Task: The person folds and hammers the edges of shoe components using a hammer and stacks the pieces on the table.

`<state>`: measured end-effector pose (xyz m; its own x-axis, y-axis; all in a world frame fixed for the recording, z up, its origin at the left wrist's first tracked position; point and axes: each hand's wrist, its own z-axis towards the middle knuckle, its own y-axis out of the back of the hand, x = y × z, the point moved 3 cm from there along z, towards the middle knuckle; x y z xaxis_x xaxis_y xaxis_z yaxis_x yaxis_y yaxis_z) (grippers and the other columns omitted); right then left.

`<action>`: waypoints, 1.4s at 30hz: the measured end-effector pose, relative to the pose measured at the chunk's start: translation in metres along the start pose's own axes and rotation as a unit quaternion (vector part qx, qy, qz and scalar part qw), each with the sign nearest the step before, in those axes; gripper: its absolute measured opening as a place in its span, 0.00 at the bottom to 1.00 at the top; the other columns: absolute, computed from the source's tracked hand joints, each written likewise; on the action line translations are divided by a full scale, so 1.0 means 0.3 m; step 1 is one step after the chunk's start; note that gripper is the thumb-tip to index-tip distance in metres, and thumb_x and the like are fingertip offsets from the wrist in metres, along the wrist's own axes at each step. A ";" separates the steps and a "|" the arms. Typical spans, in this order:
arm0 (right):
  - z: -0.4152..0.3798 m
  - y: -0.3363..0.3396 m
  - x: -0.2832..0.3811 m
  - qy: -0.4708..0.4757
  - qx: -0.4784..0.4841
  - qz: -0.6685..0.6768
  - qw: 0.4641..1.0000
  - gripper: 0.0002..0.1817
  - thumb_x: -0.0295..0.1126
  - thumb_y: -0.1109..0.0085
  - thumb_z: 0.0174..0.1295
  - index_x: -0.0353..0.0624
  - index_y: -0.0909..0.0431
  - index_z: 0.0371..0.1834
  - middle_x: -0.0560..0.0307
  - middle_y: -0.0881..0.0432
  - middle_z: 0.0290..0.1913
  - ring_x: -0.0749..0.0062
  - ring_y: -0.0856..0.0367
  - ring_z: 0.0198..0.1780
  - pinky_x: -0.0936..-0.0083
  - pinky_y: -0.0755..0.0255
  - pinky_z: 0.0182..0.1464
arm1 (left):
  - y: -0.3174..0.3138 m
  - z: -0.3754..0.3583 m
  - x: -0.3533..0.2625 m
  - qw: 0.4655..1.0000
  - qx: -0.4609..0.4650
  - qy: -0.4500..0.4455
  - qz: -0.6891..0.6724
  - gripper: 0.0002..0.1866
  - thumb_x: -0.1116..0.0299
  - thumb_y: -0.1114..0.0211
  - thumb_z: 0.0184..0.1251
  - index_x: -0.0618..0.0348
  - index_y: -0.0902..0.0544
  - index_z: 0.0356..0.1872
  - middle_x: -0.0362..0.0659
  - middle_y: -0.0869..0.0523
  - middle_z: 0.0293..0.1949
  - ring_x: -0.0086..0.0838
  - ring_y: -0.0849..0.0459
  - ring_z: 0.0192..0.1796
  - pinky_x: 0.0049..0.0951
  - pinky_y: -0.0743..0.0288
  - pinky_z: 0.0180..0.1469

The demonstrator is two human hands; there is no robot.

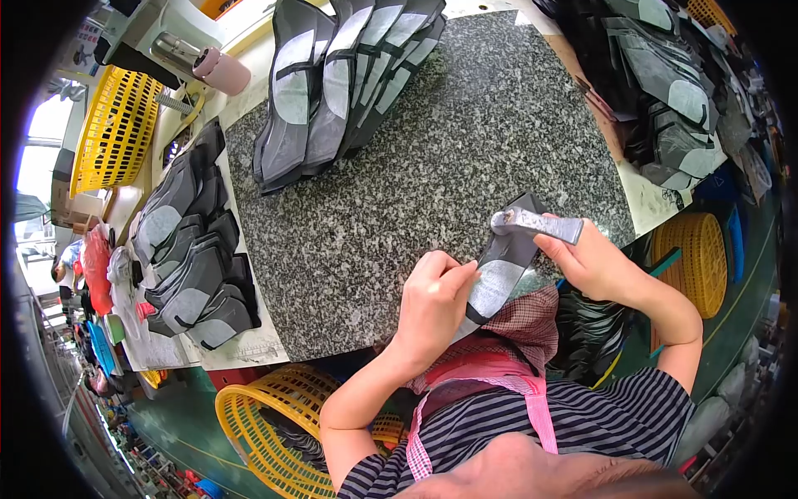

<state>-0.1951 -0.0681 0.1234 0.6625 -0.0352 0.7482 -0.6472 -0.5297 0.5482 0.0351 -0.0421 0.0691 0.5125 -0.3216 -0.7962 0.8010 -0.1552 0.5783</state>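
A dark grey shoe upper piece (496, 284) with a pale patch lies at the front edge of the speckled stone slab (399, 191), its lower end close to my apron. My left hand (436, 291) is closed, with thumb and forefinger pinching at the left edge of this piece. Gripped in my right hand (586, 262) is a metal hammer (536, 224). Its rounded face is over the upper part of the piece, and the handle is mostly hidden by my fingers.
Similar pieces lie in a fanned stack (341, 83) at the slab's back, in a left pile (195, 274) and in a right pile (673, 100). A pink cylinder (223, 71) stands back left. Yellow baskets (241, 416) sit below the table on both sides.
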 end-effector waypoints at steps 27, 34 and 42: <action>-0.081 -0.068 0.071 0.102 -0.033 0.038 0.994 0.09 0.24 0.44 0.65 0.36 0.30 0.46 0.33 0.22 0.27 0.32 0.18 0.36 0.52 0.26 0.34 | 0.042 -0.107 -0.015 0.993 0.024 -0.064 0.094 0.14 0.83 0.30 0.57 0.65 0.12 0.46 0.47 0.17 0.37 0.40 0.18 0.40 0.35 0.21 0.40; -0.071 -0.075 0.085 0.134 -0.040 0.008 0.990 0.12 0.26 0.43 0.64 0.35 0.28 0.49 0.37 0.20 0.29 0.34 0.17 0.36 0.56 0.25 0.33 | 0.022 -0.128 -0.043 0.968 0.048 -0.140 0.201 0.20 0.79 0.35 0.54 0.74 0.16 0.50 0.48 0.23 0.38 0.39 0.22 0.41 0.35 0.21 0.43; -0.036 -0.156 0.050 0.047 0.066 0.002 0.997 0.09 0.30 0.44 0.72 0.36 0.27 0.46 0.35 0.20 0.26 0.32 0.18 0.31 0.51 0.26 0.32 | 0.096 -0.163 0.014 0.999 -0.012 0.029 0.012 0.08 0.77 0.25 0.61 0.62 0.10 0.41 0.46 0.13 0.35 0.39 0.14 0.39 0.35 0.20 0.40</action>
<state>-0.1589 -0.0347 0.1131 0.6173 0.0389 0.7858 -0.5903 -0.6373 0.4953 0.0755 -0.0022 0.0739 0.5486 -0.2701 -0.7912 0.7950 -0.1245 0.5937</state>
